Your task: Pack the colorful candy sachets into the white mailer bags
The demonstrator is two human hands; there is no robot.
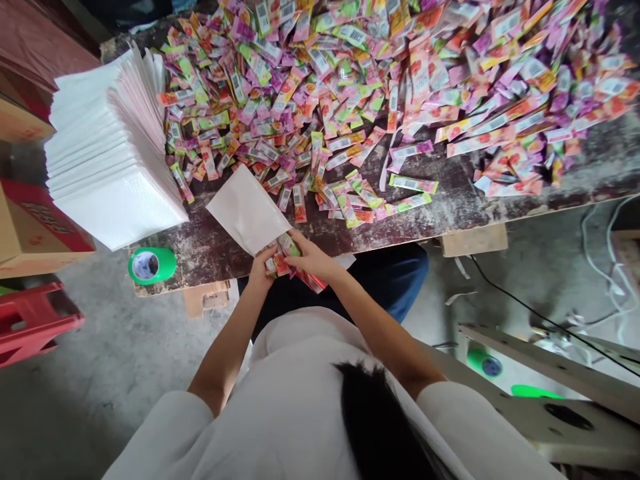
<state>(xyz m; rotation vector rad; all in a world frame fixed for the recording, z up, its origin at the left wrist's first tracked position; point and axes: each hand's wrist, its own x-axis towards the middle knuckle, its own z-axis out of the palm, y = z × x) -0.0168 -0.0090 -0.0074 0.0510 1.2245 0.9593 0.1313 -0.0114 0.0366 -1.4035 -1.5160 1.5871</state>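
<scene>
Dark hair (380, 420) and white shirt (300, 400) of the person fill the bottom of the view, nearest the camera. Both bare forearms reach forward to the near edge of the bench (450, 207). Left hand (261, 265) and right hand (313, 257) meet there, almost touching. Both have fingers closed around a small bundle of sachets (283, 257), red and green wrappers showing between them. Right hand's grip is clamped on the top of the bundle, left hand's grip clamped on its lower left side. A white envelope (249, 210) lies tilted just beyond the hands, its near corner touching the bundle; whether the sachets are inside its mouth is hard to tell.

Left of the envelope, a tall fanned stack of white envelopes (110, 153) sits on the bench corner. A roll of green tape (150, 265) rests at the bench's near left edge, just below the stack. A huge heap of loose sachets (350, 87), pink, green, orange and purple, covers the far bench. A few stray ones lie near the envelope. Red stool (30, 320) and cardboard box (30, 227) at left on the floor side. Black cable (525, 307) crosses the floor at right.
</scene>
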